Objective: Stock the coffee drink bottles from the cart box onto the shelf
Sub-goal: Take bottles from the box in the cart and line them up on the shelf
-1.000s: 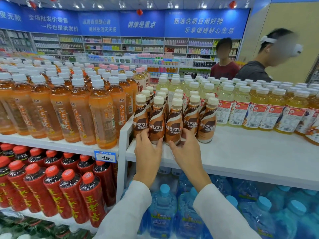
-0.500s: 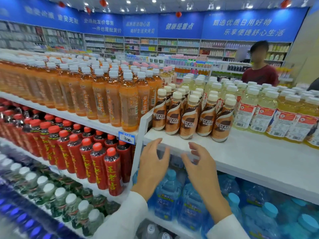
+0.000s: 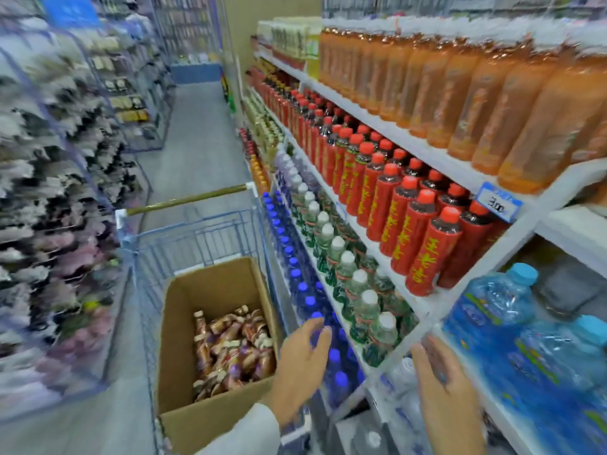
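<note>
One view only for us, worn on the head: we're looking forward and down along the aisle (image 3: 197,142), cart box (image 3: 179,339) close below, shelf (image 3: 522,234) hard on our right, left hand (image 3: 302,366) and right hand (image 3: 446,392) at the bottom edge.

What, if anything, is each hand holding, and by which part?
Nothing is held. The left hand is open beside the box of coffee bottles; the right hand is open too.
</note>
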`<state>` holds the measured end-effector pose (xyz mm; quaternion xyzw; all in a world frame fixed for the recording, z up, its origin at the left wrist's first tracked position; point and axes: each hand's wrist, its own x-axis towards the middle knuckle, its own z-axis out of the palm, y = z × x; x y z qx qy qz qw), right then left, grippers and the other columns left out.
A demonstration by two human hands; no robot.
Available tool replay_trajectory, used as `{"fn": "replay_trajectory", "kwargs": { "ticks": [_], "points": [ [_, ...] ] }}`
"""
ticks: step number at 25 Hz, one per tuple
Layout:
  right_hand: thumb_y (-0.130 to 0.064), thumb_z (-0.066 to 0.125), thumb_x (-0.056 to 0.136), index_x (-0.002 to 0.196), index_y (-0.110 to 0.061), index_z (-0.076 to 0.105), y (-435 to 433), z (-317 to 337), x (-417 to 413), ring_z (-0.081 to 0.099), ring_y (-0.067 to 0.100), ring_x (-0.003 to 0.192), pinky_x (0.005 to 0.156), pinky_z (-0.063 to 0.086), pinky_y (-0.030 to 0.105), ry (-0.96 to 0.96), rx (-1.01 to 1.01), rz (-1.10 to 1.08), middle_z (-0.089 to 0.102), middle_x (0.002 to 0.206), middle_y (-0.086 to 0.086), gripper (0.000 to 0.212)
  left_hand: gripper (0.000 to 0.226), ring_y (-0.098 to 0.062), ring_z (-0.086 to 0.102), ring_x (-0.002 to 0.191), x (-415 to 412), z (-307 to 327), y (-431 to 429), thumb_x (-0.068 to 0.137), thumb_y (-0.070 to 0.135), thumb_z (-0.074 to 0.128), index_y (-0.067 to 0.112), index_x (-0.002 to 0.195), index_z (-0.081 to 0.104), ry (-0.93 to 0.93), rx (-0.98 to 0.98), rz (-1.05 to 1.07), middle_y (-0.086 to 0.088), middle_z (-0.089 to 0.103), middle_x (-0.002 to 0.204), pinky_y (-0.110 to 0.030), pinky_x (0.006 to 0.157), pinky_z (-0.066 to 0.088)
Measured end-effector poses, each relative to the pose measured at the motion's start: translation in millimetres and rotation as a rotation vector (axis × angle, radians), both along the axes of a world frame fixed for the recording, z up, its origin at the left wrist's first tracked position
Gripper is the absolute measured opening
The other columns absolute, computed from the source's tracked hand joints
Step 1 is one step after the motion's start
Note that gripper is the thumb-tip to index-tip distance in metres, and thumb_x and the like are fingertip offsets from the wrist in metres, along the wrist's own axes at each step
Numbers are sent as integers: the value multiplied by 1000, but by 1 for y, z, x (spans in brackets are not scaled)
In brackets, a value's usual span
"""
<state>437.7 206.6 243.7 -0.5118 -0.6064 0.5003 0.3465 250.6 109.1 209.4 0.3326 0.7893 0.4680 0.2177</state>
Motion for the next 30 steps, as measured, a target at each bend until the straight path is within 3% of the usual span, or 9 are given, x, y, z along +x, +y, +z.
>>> {"fn": "replay_trajectory", "kwargs": {
  "ticks": [1, 3, 7, 9, 11, 17, 22, 26, 30],
  "points": [
    [-27, 67, 96, 125, -23, 66, -8, -9, -19, 63, 20, 112, 94, 37, 13, -9, -35, 63, 67, 124, 2, 30, 32, -1, 62, 109, -16, -11, -21, 102, 44, 51, 30, 128, 64, -25, -32, 65, 19, 66, 119, -18, 96, 45],
    [-24, 68, 95, 119, -26, 66, -20, -27, -53, 65, 18, 107, 93, 41, 22, -6, -101, 155, 67, 121, 3, 24, 17, -2, 63, 106, -43, -26, -57, 102, 42, 52, 41, 113, 65, -78, -89, 173, 22, 67, 108, -18, 92, 47],
    [-38, 62, 98, 133, -22, 63, -39, -59, -119, 59, 16, 120, 106, 44, 34, -162, -174, 366, 64, 133, -2, 38, 34, 14, 63, 89, -91, -53, -112, 102, 43, 54, 25, 128, 64, -156, -161, 378, 24, 69, 96, -8, 76, 46],
    [-40, 61, 98, 135, -23, 62, -48, -72, -150, 57, 17, 126, 112, 41, 38, -220, -205, 429, 63, 136, -3, 40, 40, 7, 65, 94, -113, -68, -127, 101, 45, 54, 20, 132, 61, -214, -213, 440, 14, 71, 108, -13, 78, 47],
    [-45, 61, 97, 129, -29, 62, -58, -84, -182, 56, 16, 128, 113, 41, 38, -274, -259, 482, 62, 134, -7, 36, 41, -12, 63, 110, -143, -89, -134, 102, 42, 54, 17, 134, 61, -279, -304, 490, 1, 69, 125, -24, 87, 45],
    [-40, 64, 96, 134, -26, 62, -77, -135, -247, 59, 10, 121, 104, 43, 27, -424, -380, 561, 65, 134, -3, 40, 44, -30, 57, 122, -220, -159, -131, 100, 40, 54, 9, 131, 62, -588, -479, 626, -12, 64, 132, -37, 103, 44],
    [-51, 60, 96, 130, -35, 61, -78, -164, -279, 59, 7, 116, 93, 43, 23, -599, -433, 599, 64, 121, -15, 38, 54, -38, 55, 126, -257, -228, -115, 102, 38, 49, -2, 138, 56, -849, -709, 640, -22, 58, 140, -39, 105, 44],
    [-56, 56, 96, 134, -39, 57, -74, -172, -298, 56, 5, 119, 99, 44, 26, -694, -440, 645, 61, 128, -18, 42, 63, -33, 47, 136, -252, -264, -101, 98, 29, 60, 4, 152, 37, -1035, -837, 583, -16, 46, 151, -36, 110, 41],
    [-51, 59, 96, 133, -34, 60, -70, -180, -316, 55, 10, 124, 110, 45, 37, -730, -472, 648, 62, 133, -12, 41, 87, -30, 48, 136, -241, -293, -89, 88, 35, 72, -2, 152, 26, -856, -1130, 462, -18, 43, 152, -34, 110, 43]
  ]
}}
